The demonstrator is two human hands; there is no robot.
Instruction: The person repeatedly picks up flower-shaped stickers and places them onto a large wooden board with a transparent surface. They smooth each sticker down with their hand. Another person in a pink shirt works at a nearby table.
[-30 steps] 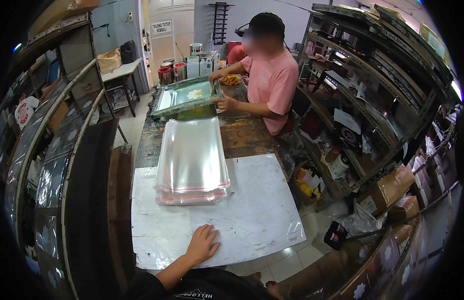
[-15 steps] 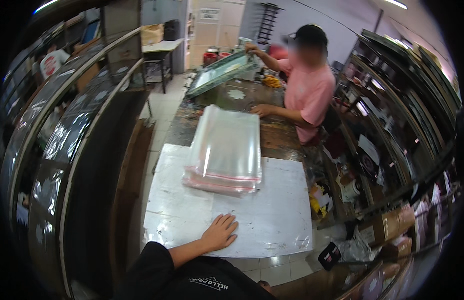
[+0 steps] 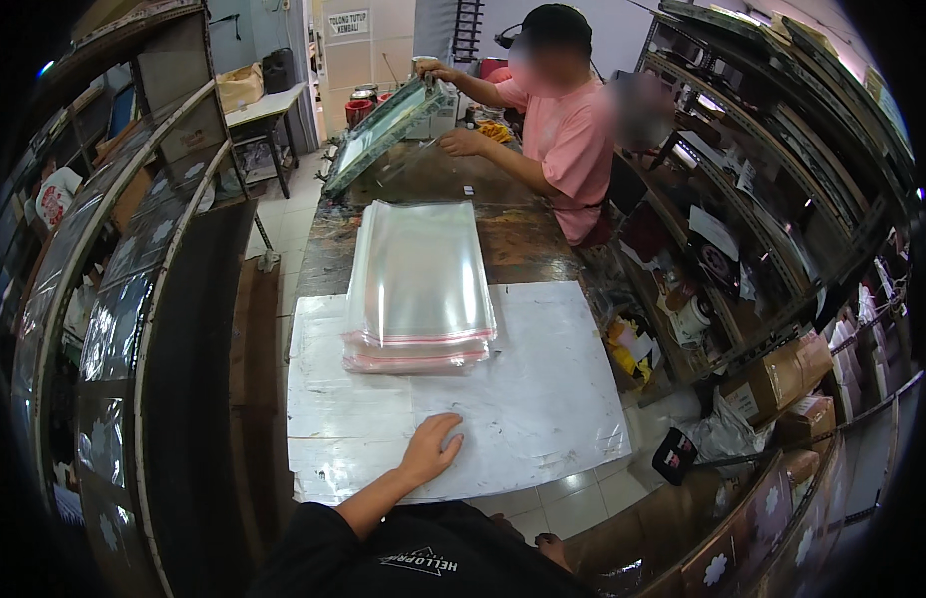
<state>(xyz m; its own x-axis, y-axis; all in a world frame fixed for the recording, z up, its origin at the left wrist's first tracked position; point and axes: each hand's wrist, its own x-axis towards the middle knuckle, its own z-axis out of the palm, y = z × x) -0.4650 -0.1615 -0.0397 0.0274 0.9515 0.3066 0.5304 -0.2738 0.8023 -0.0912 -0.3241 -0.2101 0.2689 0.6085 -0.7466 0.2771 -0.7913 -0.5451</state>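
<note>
My left hand [image 3: 430, 449] rests palm down on the white sheet covering the near end of the table [image 3: 543, 389], its fingers loosely bent and holding nothing. Ahead of it lies a stack of clear plastic bags [image 3: 420, 274] with reddish strips along the near edge. Past the stack, a co-worker in a pink shirt holds up a framed printing screen [image 3: 388, 135] with one hand. The co-worker's other hand [image 3: 466, 143] is over the dark table, by what looks like a clear bag. I cannot make out my right hand.
Dark shelving [image 3: 174, 299] runs along my left, and racks of frames [image 3: 782, 189] stand on the right. Cardboard boxes [image 3: 782, 379] and a dark cap [image 3: 672, 455] are at the lower right. A small table [image 3: 264, 105] stands far left.
The co-worker's lower hand has lifted from beside the stack toward the screen. The white flower shape on the dark table no longer shows. My left hand stays on the sheet; the view has shifted.
</note>
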